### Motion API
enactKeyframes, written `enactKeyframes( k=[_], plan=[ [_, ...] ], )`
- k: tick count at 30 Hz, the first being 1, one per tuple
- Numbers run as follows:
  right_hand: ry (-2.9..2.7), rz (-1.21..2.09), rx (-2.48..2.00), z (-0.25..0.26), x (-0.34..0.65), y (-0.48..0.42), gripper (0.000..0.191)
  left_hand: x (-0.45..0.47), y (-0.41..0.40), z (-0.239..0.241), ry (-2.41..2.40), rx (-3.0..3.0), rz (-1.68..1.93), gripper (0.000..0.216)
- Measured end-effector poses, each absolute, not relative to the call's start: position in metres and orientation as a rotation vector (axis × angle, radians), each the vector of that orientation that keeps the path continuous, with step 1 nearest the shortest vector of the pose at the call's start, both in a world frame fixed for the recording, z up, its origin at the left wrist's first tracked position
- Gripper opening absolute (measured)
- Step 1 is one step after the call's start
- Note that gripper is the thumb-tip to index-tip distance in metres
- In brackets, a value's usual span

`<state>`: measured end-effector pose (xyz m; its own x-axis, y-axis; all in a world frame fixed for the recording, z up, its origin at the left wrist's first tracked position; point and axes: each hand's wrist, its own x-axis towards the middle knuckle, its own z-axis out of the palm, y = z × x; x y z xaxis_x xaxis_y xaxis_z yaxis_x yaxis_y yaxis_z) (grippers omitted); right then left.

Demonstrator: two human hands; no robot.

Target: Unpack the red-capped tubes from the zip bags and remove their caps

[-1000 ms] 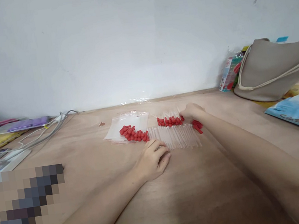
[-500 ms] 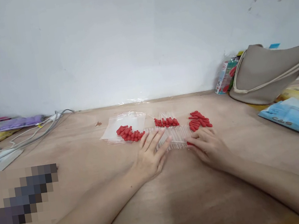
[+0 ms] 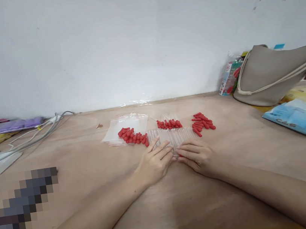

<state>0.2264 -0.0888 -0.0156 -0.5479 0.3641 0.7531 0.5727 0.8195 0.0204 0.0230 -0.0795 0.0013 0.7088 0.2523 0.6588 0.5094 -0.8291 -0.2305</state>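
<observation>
A row of clear thin tubes (image 3: 173,136) lies on the wooden table (image 3: 181,197). My left hand (image 3: 154,162) rests at the near left end of the row, fingers stretched out and touching the tubes. My right hand (image 3: 195,156) lies beside it, fingers extended leftward against the near edge of the tubes, fingertips almost meeting the left hand's. Three heaps of small red caps sit behind: one (image 3: 132,135) on clear plastic bags (image 3: 126,126), one (image 3: 169,124) in the middle, one (image 3: 203,122) at the right.
A beige bag (image 3: 275,71) lies at the back right, with a colourful packet (image 3: 229,77) beside it and a blue-white pack (image 3: 301,116) in front. Grey cables (image 3: 39,136), papers and purple and yellow items crowd the left. A white wall stands behind.
My right hand left the far red caps, came back to the near edge of the tubes, then slid left to meet my left hand. The left hand's fingers stretched out over the tubes.
</observation>
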Motion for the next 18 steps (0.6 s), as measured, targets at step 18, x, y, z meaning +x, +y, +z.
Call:
enactKeyframes(
  k=[18],
  plan=[
    [-2.247,-0.429,-0.501,-0.018,0.238,-0.099,0.032,0.015,-0.091,0.003,-0.523,-2.643,-0.978,0.010]
  ],
)
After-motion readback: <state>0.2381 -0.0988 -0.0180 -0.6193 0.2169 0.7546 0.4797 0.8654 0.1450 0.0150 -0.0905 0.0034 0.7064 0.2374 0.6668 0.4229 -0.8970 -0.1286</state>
